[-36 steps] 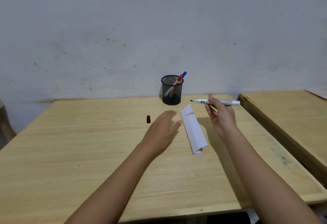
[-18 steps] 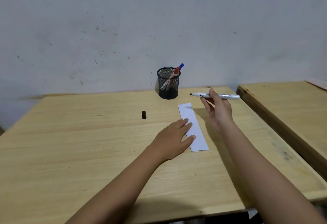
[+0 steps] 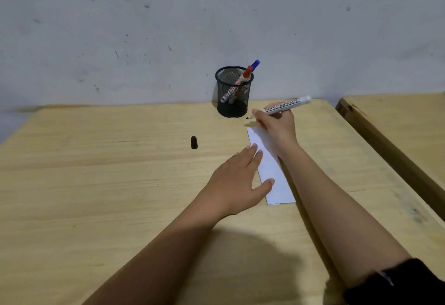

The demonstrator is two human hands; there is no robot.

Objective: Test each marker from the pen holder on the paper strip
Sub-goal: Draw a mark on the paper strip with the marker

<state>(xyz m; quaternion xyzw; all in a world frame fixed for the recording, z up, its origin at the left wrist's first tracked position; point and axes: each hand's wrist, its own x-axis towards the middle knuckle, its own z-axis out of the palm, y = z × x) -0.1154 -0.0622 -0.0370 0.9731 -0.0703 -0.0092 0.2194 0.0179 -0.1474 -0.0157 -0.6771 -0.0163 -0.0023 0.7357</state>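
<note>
Two hands in the shot and both are at the paper strip [image 3: 273, 172]; your left hand [image 3: 237, 181] lies flat, palm down, at the strip's left edge, fingers held loosely together and stretched forward with the fingertips and thumb resting on the white paper; your right hand [image 3: 277, 124] is over the strip's far end, fingers pinched around a white board marker [image 3: 283, 106] in a writing grip; the marker is uncapped, its black tip pointing left and down, just past the strip's far edge near the foot of the pen holder [image 3: 233, 92], though I can't tell if the tip actually touches anything; the strip runs lengthways away from you on the wooden table [image 3: 96, 184], angled a bit to the left at the far end; the black mesh holder stands by the wall with a red-capped marker [image 3: 243, 77] and a blue-capped marker [image 3: 254, 63] leaning out of its right side; a small black cap [image 3: 194, 142] sits by itself on the table, well left of the strip; a second table [image 3: 397, 121] is off to your right.
</note>
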